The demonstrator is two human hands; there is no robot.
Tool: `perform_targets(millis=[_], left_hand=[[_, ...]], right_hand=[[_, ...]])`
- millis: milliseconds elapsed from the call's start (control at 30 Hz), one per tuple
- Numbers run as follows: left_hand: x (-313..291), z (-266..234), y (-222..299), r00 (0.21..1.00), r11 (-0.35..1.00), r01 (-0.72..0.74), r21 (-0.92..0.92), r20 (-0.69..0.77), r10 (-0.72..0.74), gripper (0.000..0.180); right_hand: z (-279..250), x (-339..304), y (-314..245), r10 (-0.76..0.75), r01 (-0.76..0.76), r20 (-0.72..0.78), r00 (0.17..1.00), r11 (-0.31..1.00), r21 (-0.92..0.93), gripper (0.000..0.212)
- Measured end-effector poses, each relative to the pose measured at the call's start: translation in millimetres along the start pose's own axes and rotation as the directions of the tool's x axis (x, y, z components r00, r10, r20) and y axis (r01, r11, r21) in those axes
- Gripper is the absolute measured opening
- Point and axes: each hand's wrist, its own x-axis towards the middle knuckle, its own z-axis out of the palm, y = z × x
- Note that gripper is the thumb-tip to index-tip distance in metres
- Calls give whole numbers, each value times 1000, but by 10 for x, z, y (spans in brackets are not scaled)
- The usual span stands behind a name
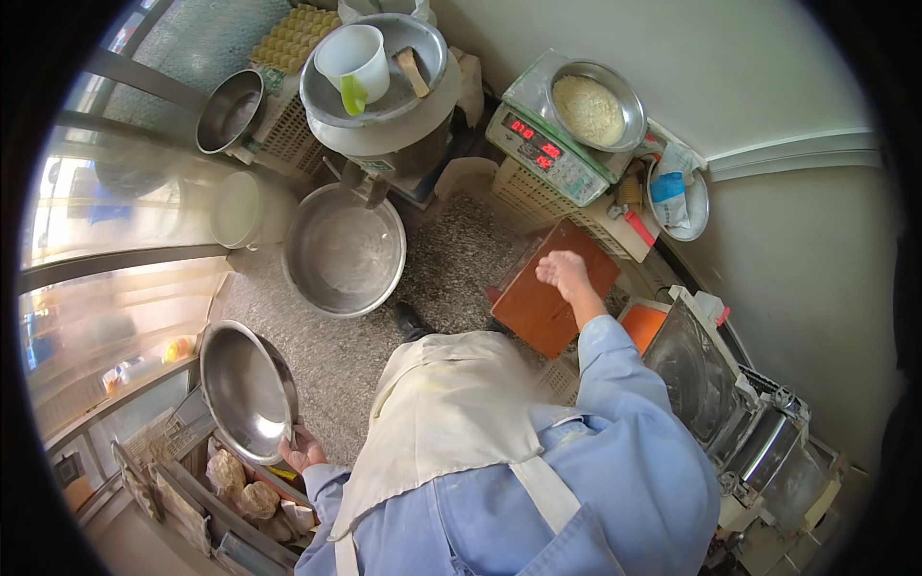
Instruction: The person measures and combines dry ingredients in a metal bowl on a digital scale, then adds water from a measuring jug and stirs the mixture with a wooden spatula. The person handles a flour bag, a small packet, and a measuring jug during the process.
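My left hand [303, 448] grips the rim of an empty steel bowl [240, 379], thumb on its inner side. The bowl is tilted at my left side, its inside turned up. My right hand [565, 274] hangs over a reddish-brown square board [552, 312], with its fingers curled in and nothing visible in them. I cannot tell whether it touches the board. Ahead, a large empty steel basin [346, 252] is under the front of a mixer-like machine [384, 158]. On a digital scale [552, 158] at the far right sits a steel bowl [615, 141] of pale flour-like powder [588, 110].
A white jug with a green handle [353, 62] and a brush [411, 72] lie in the machine's top pan [423, 38]. A roller machine [768, 442] stands at my right. Left are a white bucket [238, 209], a pan [230, 110] and an open drawer with bags [254, 499].
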Motion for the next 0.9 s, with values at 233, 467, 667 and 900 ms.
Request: perform_targets(millis=[233,467,667,900], left_hand=[[-107,113,240,992,1000,14,21,126,-17,34],[-588,53,168,981,980,-189,61,-26,191,24],[-804,183,32,961,973,-231,21,-150,231,24],[-747,380,-142,960,968,-250,8,-126,249,19]], right_hand=[[-326,914,-1059,-293,290,6,956,949,124,26],[-196,1298,-1831,-657,588,238,716,382,-713,52],[30,1502,-1977,-194,283,-231,953,838,467,41],[-377,1346,-1599,-465,457,-212,860,885,-85,33]])
